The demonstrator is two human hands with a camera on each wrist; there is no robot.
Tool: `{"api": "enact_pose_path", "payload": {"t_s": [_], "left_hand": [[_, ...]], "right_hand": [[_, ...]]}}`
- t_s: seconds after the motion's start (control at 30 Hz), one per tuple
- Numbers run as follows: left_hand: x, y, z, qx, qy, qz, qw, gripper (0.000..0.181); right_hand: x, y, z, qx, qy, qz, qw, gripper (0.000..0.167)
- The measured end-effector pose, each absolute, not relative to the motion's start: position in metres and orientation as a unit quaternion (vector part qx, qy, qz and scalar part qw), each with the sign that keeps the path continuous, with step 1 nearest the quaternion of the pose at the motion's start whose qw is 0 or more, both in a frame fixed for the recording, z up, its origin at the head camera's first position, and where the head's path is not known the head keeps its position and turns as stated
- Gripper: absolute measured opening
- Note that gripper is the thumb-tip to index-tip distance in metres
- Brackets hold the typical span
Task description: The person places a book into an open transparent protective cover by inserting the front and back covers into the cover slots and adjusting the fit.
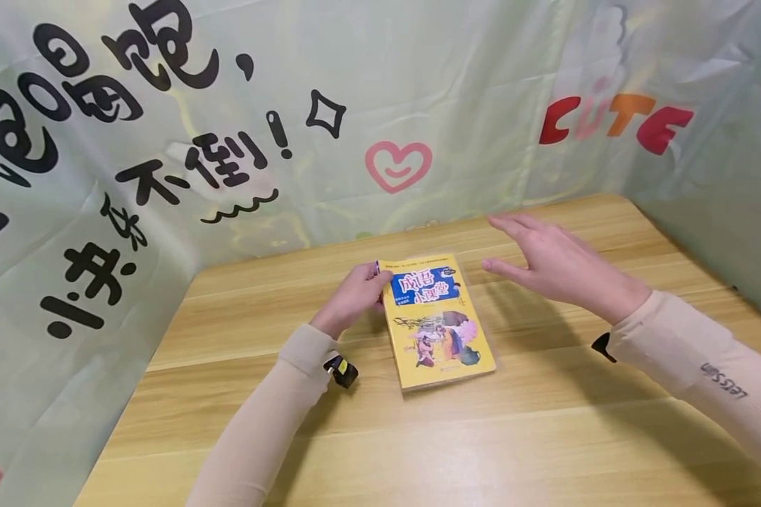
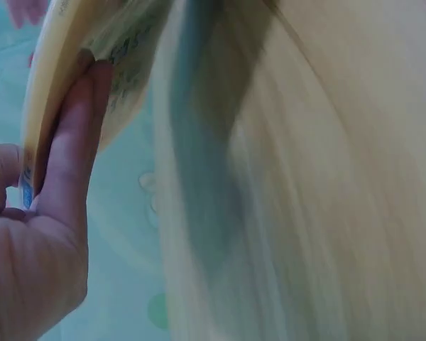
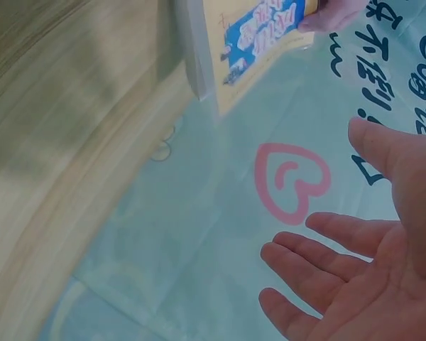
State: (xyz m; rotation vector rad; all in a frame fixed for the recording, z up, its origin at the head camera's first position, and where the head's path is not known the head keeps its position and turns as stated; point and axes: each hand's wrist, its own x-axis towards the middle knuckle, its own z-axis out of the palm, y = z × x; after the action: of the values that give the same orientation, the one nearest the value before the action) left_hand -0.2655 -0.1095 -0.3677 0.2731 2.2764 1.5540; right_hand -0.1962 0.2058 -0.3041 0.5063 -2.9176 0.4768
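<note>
A yellow book (image 1: 440, 331) with a blue title panel and a drawing of figures on its cover is seen at the middle of the table in the head view. My left hand (image 1: 355, 292) grips its upper left edge, thumb on the cover and fingers beneath. In the left wrist view the fingers (image 2: 71, 142) reach under the raised book (image 2: 46, 92). My right hand (image 1: 554, 260) hovers to the right of the book, apart from it, holding nothing. Its fingers (image 3: 305, 273) are spread and relaxed in the right wrist view.
The wooden table (image 1: 241, 324) carries the book. Behind and beside it hangs a pale green cloth (image 1: 469, 91) printed with black characters, a pink heart and the word CUTE. A small black device (image 1: 341, 370) is worn at the left wrist.
</note>
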Motion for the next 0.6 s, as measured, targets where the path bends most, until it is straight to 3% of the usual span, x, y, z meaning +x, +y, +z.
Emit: {"api": "enact_pose_path", "payload": {"t_s": [0.27, 0.6], "left_hand": [[-0.261, -0.091, -0.352, 0.116, 0.712, 0.651, 0.237, 0.042], [-0.26, -0.096, -0.382, 0.108, 0.819, 0.514, 0.23, 0.042]], "right_hand": [[-0.196, 0.211, -0.298, 0.15, -0.97, 0.183, 0.058, 0.089], [-0.199, 0.205, -0.307, 0.16, -0.97, 0.175, 0.052, 0.088]]}}
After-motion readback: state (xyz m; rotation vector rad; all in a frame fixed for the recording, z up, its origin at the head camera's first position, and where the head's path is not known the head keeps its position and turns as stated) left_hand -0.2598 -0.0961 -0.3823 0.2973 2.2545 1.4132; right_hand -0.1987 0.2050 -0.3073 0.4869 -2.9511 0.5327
